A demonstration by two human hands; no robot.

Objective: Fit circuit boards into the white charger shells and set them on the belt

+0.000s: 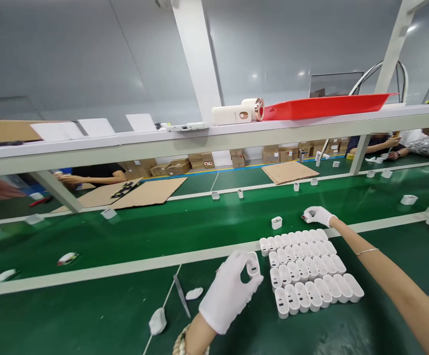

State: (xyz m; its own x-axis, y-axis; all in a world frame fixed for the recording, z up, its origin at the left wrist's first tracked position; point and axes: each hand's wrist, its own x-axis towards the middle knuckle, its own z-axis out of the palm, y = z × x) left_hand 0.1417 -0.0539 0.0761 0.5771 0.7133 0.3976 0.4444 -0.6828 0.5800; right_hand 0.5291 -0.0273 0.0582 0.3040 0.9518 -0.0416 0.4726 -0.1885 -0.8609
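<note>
My left hand (231, 291), in a white glove, grips a white oval plastic housing (253, 265) between thumb and fingers, its open side with a small dark slot facing me. Over the green belt, my right hand (318, 216), also gloved, pinches a small dark-and-red part (305, 217) at its fingertips; its exact kind is too small to tell. Between and below my hands stand several tight rows of like white housings (313, 295) on the green tabletop. Another white housing (277, 223) sits on the belt, left of my right hand.
Tweezers (181, 296) and a crumpled white piece (157, 321) lie left of my left hand. Overhead, a shelf (144, 143) carries a red tray (328, 107) and a cream handheld device (232, 114). Co-workers' arms (96, 176) show across the belt, near cardboard sheets (151, 191).
</note>
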